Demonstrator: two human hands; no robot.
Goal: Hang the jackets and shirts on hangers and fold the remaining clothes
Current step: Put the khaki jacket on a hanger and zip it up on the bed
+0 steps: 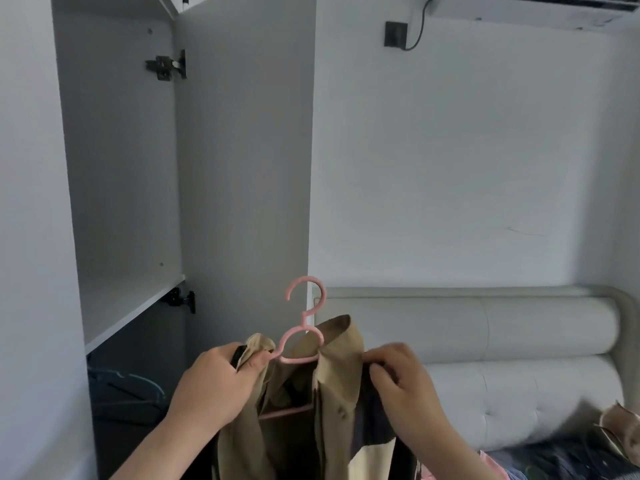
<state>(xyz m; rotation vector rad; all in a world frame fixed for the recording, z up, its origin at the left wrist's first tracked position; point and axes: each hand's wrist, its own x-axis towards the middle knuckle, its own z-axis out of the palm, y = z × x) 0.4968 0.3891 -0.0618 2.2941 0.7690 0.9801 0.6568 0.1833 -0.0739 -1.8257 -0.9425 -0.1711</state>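
Gripping the tan jacket (341, 372) by its two shoulders, both hands held it up at six o'clock in the view. The left hand (214, 386), at about seven o'clock, had its fingers curled and its thumb pinching a bunch of tan cloth and dark lining at one end of the pink hanger (304, 322); the right hand (405, 386), at about five o'clock, had its fingers curled round the dark-lined edge of the other shoulder. The hanger's hook stood upright above the collar, its opening turned toward nine o'clock, and its lower bar showed inside the jacket's open front. The collar rose just beside the hanger's neck on the three o'clock side, and the jacket's lower part ran out of the view at six o'clock.

From nine to eleven o'clock stood an open wardrobe (117, 150) with a white shelf (131, 306); its door (242, 150) stood open edge-on at twelve o'clock, carried by two dark hinges. Below the shelf, at eight o'clock, dark hangers (124, 388) lay in shadow. At three to four o'clock a padded pale headboard (502, 341) stood against the wall; dark patterned bedding (554, 459) and a blurred brown thing (620, 431) lay at four o'clock. An air conditioner (533, 8) sat at one o'clock, its cable running to a dark wall socket (396, 33).
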